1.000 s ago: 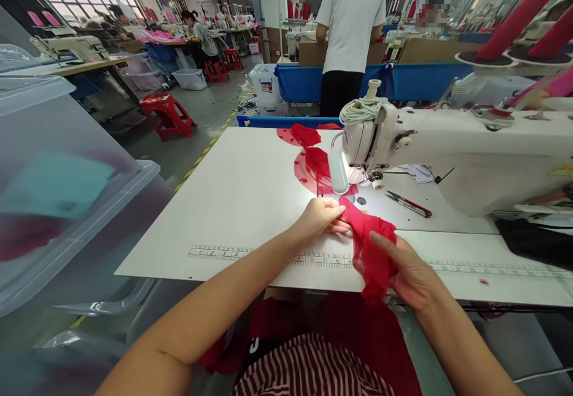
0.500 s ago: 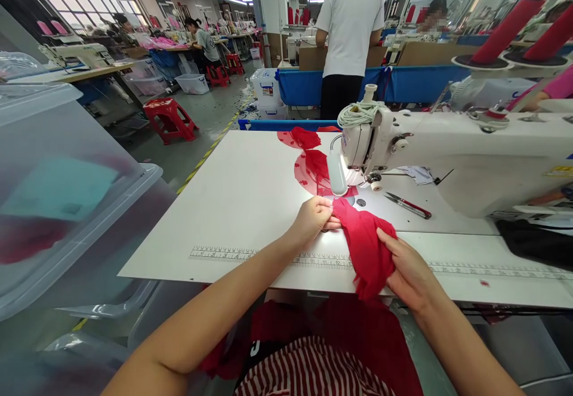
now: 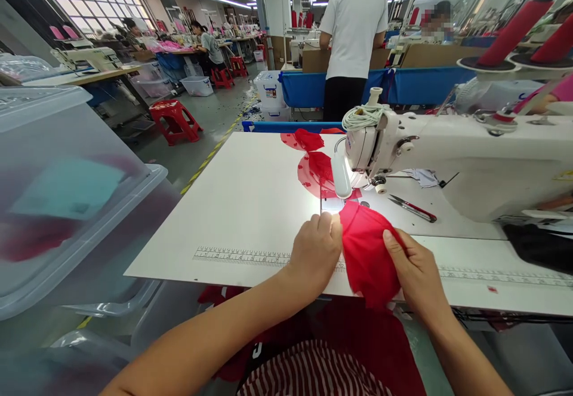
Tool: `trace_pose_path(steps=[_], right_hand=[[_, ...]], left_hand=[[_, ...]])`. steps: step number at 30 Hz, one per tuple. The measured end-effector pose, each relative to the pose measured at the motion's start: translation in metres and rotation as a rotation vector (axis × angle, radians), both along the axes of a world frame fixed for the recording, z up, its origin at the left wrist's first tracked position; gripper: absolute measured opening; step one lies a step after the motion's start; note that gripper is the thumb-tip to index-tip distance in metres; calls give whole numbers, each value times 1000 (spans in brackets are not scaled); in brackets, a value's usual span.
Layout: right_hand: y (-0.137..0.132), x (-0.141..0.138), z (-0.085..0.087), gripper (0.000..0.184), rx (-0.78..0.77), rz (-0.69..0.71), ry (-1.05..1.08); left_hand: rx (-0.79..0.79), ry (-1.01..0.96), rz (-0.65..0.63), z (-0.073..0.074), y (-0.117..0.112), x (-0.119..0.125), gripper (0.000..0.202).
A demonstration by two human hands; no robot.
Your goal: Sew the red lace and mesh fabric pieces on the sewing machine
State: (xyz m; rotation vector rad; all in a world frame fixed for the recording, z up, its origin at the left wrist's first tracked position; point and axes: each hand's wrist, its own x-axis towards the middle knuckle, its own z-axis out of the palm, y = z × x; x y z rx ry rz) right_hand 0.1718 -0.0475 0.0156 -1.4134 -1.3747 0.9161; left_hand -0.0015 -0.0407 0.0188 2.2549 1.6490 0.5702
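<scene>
A piece of red fabric (image 3: 364, 246) lies bunched at the near edge of the white sewing table (image 3: 250, 199), just in front of the sewing machine (image 3: 447, 151) head. My left hand (image 3: 316, 249) grips the fabric's left edge with curled fingers. My right hand (image 3: 414, 267) holds its right side, fingers laid along the cloth. More red sheer fabric (image 3: 316, 166) trails behind the needle toward the table's far edge.
Red-handled scissors (image 3: 412, 208) lie on the machine bed to the right. A printed ruler (image 3: 242, 257) runs along the table front. Clear plastic bins (image 3: 67, 193) stand at my left. A person in a white shirt (image 3: 353, 31) stands beyond the table; red stools (image 3: 174, 121) are in the aisle.
Both hands have drawn closer together and nearer the table edge. The red fabric is now spread smoother between them, no longer hanging down in a bunch.
</scene>
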Motion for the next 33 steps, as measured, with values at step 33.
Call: trace_pose_path(steps=[33], right_hand=[[2, -15, 8, 32, -95, -78, 607]], left_hand=[[83, -199, -85, 2, -4, -2, 34]])
